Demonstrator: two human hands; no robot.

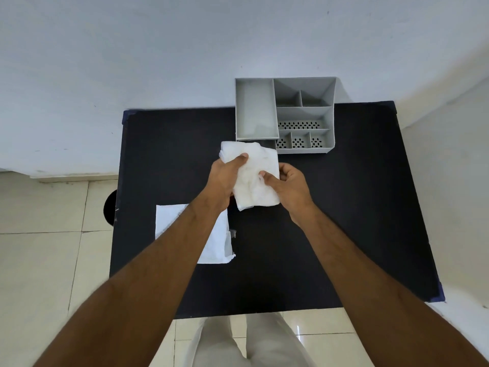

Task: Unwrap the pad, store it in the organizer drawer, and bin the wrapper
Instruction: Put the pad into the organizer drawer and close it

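Observation:
A white pad point(254, 181) is held above the middle of the black table point(344, 207), partly folded. My left hand point(225, 178) grips its left edge with the thumb on top. My right hand point(288, 184) pinches its right side. The flat white wrapper point(185, 221) lies on the table at the near left, partly hidden under my left forearm. A grey organizer point(304, 115) stands at the far edge of the table, just beyond the pad. Its drawer point(255, 109) on the left side is empty and open at the top.
The organizer's right half has several small compartments with perforated floors point(299, 125). A dark round object point(109, 207) shows on the tiled floor past the table's left edge. A white wall rises behind the table. My legs stand at the near edge.

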